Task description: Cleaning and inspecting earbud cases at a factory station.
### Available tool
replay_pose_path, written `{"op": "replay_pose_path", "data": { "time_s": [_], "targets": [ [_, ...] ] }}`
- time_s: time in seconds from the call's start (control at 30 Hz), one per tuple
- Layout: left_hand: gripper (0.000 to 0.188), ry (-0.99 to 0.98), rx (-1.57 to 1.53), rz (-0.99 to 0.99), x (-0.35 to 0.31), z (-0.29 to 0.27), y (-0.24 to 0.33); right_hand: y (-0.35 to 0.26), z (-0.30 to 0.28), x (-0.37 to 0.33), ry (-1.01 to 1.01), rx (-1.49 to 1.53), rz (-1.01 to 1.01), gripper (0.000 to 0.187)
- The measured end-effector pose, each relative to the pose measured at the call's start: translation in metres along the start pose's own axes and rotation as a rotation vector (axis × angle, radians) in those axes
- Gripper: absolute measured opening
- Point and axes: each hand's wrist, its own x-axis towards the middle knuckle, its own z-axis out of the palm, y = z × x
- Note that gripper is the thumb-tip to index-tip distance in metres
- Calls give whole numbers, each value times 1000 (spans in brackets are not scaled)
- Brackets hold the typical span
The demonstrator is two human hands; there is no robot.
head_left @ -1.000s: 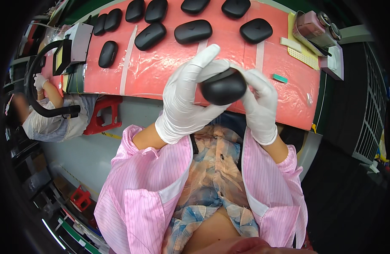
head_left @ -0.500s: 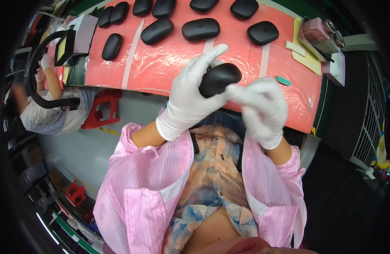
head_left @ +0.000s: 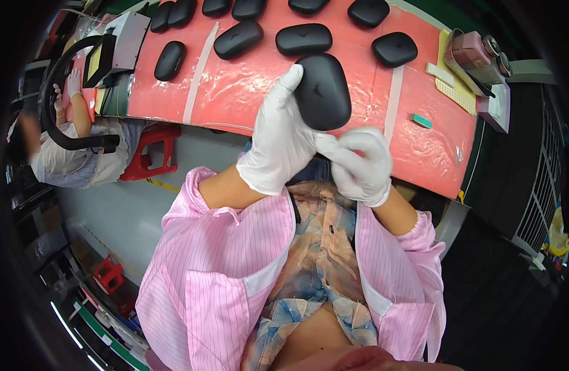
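A smooth black rounded case (head_left: 322, 93) stands tilted up above the front of the table, its broad face toward me. My left hand (head_left: 278, 136), in a white glove, grips it from the left side, with the thumb along its upper left edge and the other fingers hidden behind it. My right hand (head_left: 360, 162), also gloved, is closed just below the case. Its fingers are curled and its pinched tips meet the left glove near the case's lower edge; whether anything thin sits between them is hidden.
Several similar black cases, one oblong case (head_left: 303, 39) among them, lie across the pink table mat (head_left: 235, 86). A small green block (head_left: 421, 120) is at the right, near a wire holder with bottles (head_left: 476, 52). A black curved tube (head_left: 46, 93) and another person's hand (head_left: 73, 82) are at left.
The case has turned from lying sideways to tilted upright, its broad face now showing. My right hand has moved left and lower, its fingers curling under the case.
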Motion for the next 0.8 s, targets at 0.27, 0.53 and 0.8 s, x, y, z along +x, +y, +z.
{"op": "replay_pose_path", "data": {
  "time_s": [0.27,0.53,0.8],
  "targets": [
    [66,-621,-565,-463,32,-23,4,25,-34,-6,-163,-410,351,33],
    [72,-576,-436,-433,36,-8,-4,10,-35,-9,157,-127,459,40],
    [44,-332,424,70,44,15,-38,12,-49,-4,173,60,558,62]
  ]
}}
